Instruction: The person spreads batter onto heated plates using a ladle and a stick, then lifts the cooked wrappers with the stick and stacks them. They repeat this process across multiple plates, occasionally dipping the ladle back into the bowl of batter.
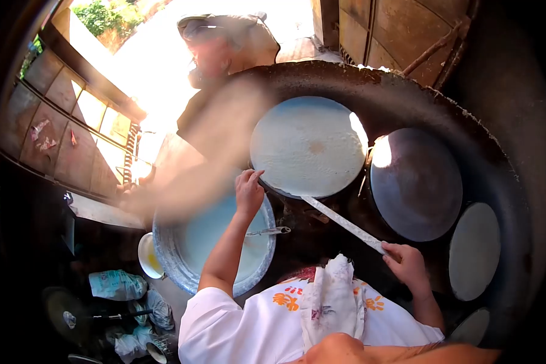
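Observation:
A pale, thin flatbread [309,145] covers a round griddle [267,189] in front of me. My left hand [249,193] is at its near left edge, fingers bent together against the rim; what lies between them is too small to make out. My right hand [404,264] grips a long, flat, whitish spatula [346,223]. The spatula's far tip touches the near edge of the flatbread. Below my left forearm stands a large blue-white tub [267,261] of pale batter [215,233], with a ladle [270,231] handle reaching over its right side.
More round griddles curve to the right: a dark one [415,182], then a pale-topped one [474,252]. A dark raised rim [467,124] borders them. Across from me is a person in a cap [224,45]. A large beige blur [206,164] crosses the left. Plastic bags [118,285] lie lower left.

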